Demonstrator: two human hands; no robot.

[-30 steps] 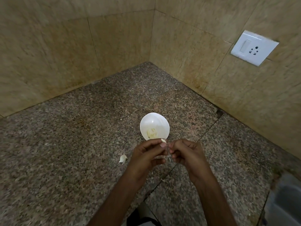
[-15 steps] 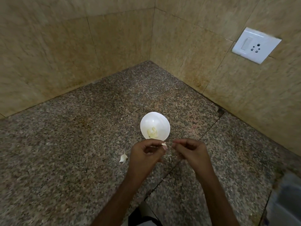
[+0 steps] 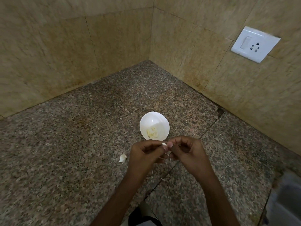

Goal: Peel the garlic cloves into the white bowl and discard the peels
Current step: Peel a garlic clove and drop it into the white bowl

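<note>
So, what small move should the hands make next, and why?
Probably the right hand should pull the remaining skin off the garlic clove: it is pinched between this hand and the left hand, its white tip shows, and loose peel hangs below it. The white bowl, already holding peeled cloves, sits just beyond the hands.

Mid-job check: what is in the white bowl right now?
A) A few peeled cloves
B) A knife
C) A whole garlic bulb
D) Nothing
A: a few pale peeled cloves lie at the bottom of the bowl, just beyond the left hand and right hand, which pinch another clove between their fingertips.
</note>
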